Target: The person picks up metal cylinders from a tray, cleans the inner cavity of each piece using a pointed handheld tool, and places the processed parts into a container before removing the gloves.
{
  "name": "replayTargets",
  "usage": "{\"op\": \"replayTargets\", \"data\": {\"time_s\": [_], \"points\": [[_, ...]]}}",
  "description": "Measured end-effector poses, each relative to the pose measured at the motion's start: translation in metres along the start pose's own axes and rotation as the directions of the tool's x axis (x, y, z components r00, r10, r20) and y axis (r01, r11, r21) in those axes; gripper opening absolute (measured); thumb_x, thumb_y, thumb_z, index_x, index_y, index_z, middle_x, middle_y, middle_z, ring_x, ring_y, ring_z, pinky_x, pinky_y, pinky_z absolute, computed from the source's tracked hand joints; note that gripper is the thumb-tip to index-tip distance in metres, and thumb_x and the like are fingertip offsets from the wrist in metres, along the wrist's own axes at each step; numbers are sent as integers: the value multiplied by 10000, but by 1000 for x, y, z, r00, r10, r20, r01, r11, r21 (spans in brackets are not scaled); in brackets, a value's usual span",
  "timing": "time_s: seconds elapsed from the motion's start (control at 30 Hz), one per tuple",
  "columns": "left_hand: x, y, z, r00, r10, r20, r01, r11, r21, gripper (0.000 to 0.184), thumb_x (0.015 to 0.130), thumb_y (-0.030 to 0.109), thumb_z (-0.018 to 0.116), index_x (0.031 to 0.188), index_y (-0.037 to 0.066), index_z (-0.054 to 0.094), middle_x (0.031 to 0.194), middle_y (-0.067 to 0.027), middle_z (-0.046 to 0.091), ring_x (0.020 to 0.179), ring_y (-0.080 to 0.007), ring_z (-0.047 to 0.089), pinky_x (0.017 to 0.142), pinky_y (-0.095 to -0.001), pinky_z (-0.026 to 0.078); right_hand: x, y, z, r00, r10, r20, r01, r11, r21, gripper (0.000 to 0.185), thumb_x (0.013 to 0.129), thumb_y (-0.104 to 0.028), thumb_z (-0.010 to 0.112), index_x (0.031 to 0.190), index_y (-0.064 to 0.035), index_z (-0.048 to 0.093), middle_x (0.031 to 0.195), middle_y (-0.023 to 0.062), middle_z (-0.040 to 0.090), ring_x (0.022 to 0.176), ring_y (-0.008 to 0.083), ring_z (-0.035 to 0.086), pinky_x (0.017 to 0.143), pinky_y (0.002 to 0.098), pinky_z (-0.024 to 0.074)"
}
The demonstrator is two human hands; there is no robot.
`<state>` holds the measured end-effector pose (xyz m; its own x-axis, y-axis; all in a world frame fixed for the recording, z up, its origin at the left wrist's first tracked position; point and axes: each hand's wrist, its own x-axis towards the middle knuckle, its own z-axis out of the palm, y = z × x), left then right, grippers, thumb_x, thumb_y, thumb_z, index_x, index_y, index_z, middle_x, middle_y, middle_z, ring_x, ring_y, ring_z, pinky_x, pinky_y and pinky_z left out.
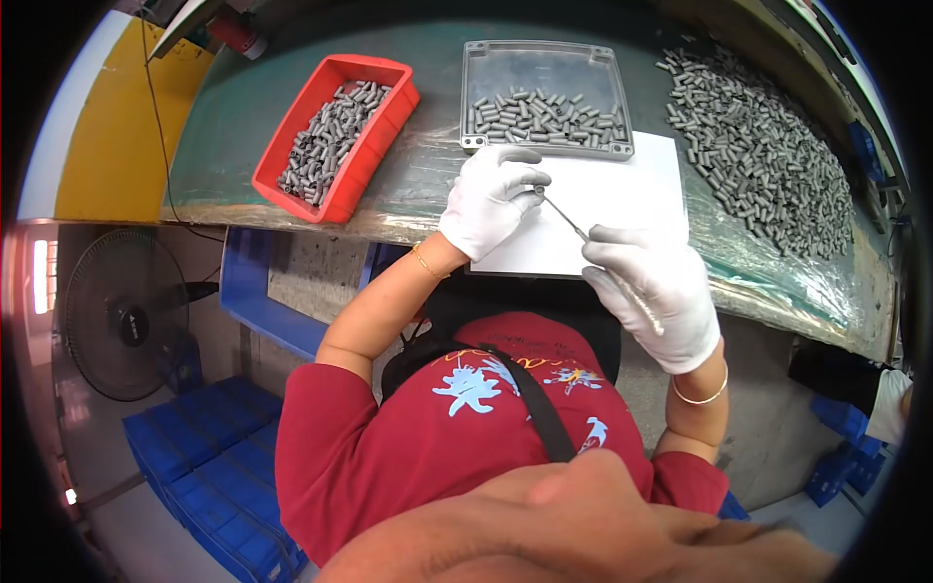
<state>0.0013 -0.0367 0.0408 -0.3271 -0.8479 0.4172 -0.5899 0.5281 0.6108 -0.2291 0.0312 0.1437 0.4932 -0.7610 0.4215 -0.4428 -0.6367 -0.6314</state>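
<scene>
My left hand (494,197), in a white glove, pinches a small grey metal cylinder (539,189) with its open end turned toward my right hand. My gloved right hand (656,287) is closed round a thin rod-like tool (566,218), whose tip is at or very near the cylinder's end; whether it enters cannot be told. Both hands are above a white sheet (607,199) at the bench edge. Just beyond them stands a clear plastic tray (544,73) with many grey cylinders (544,119) in its near half.
To the left, a red bin (374,155) holds many similar cylinders. A large pile of cylinders (763,151) lies on the green bench (437,107) at right. A black fan (131,316) and blue boxes (209,437) stand at lower left. Part of another person (889,403) shows at far right.
</scene>
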Motion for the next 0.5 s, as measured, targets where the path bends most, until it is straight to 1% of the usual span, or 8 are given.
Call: {"op": "replayTargets", "data": {"time_s": [0.07,0.17,0.5], "points": [[0,0,0,1000,17,0,-17,1000,7,246,737,78,808,970,141,761,1127,-84,669,1075,-278,629,909,-381,535,0,-1,1,1000,-9,2,9,999,-52,235,782,-28,791,997,-48,698,1009,128,727,863,295,711,762,357,563],[1,3,0,999,38,-6,-38,999,10,251,733,74,809,969,143,758,1125,-85,669,1076,-283,628,907,-386,535,1,-1,3,1000,-8,15,9,997,-81,233,783,-34,789,997,-53,700,1008,123,726,871,298,708,768,361,563],[0,3,-1,995,99,-2,-99,994,48,259,726,80,813,969,147,753,1115,-88,675,1071,-297,627,903,-398,532,7,-4,-2,992,23,121,-14,997,-78,218,793,-33,776,994,-58,695,1009,121,723,884,300,700,778,367,553]]}}
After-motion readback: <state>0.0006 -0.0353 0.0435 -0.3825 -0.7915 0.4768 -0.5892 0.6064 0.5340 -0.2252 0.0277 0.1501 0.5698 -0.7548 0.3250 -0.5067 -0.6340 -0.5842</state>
